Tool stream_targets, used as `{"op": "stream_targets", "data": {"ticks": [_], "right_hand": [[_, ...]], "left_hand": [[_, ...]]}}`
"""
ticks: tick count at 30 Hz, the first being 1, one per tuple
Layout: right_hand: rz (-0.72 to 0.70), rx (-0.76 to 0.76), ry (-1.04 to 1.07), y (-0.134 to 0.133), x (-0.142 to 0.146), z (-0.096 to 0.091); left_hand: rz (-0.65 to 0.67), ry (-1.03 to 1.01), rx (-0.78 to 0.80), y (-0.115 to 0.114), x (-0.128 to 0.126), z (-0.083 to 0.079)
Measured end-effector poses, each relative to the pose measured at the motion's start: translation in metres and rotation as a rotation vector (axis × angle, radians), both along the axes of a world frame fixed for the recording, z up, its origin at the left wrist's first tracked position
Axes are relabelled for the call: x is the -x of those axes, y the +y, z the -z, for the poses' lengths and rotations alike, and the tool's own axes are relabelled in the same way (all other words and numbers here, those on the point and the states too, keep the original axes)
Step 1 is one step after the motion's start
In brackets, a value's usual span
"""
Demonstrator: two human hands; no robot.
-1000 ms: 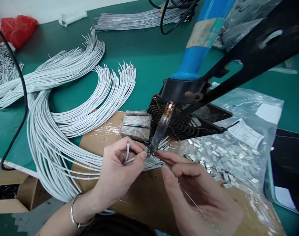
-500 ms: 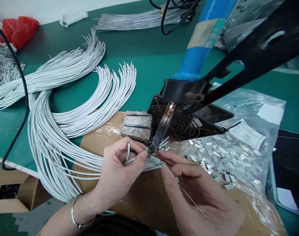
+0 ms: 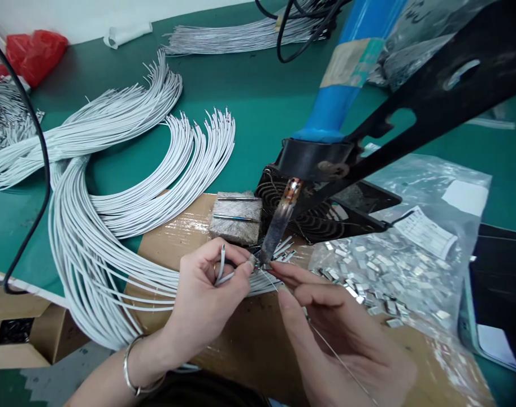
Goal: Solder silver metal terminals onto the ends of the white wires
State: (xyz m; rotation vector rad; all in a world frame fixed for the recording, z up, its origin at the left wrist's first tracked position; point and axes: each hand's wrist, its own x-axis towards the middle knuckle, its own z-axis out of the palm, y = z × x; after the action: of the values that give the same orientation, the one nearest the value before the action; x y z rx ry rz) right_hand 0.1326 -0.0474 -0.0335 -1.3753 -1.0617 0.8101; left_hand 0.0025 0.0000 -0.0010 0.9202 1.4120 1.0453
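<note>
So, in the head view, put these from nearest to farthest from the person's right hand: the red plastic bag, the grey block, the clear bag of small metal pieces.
From the right hand:
1. Clear bag of small metal pieces: just right.
2. Grey block: ahead, left.
3. Red plastic bag: upper left.

The work surface is a green bench mat [image 3: 249, 85]. A cardboard sheet [image 3: 168, 265], glossy with clear film in part, lies on the mat at the near edge. Two large looped bundles of white wires [image 3: 83, 249] lie on the mat at left, and part of them crosses onto the cardboard. A bundle of grey wires [image 3: 241, 39] lies at the far side. A red plastic bag [image 3: 35, 56] rests at the far left corner. A stone-like block [image 3: 234, 223] sits on the cardboard. A clear bag of metal tabs [image 3: 389, 277] lies at right, across the cardboard and mat.
</note>
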Motion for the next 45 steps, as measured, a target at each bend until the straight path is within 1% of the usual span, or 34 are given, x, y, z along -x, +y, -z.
{"op": "stream_targets", "data": {"ticks": [10,14,19,29,37,45], "right_hand": [[-0.007,-0.003,0.007,-0.0002,-0.0014,-0.0007],[-0.008,0.009,-0.013,0.0006,-0.003,0.0008],[-0.016,-0.002,0.012,0.0004,-0.0034,0.0029],[-0.016,0.006,0.038,0.0017,-0.0011,-0.0003],[-0.01,0.015,0.039,0.0015,-0.0011,0.0006],[-0.007,-0.018,0.066,0.0014,0.0003,-0.0016]], "left_hand": [[0.006,0.015,-0.027,-0.0011,-0.0005,0.0],[0.019,0.031,-0.057,-0.0018,-0.0008,0.001],[0.026,0.016,-0.073,-0.0018,-0.0012,0.0013],[0.018,-0.03,-0.038,-0.0018,-0.0007,0.0007],[0.037,-0.059,-0.007,-0.0015,0.0007,0.0012],[0.034,-0.066,-0.003,0.0004,0.0011,-0.0002]]}}
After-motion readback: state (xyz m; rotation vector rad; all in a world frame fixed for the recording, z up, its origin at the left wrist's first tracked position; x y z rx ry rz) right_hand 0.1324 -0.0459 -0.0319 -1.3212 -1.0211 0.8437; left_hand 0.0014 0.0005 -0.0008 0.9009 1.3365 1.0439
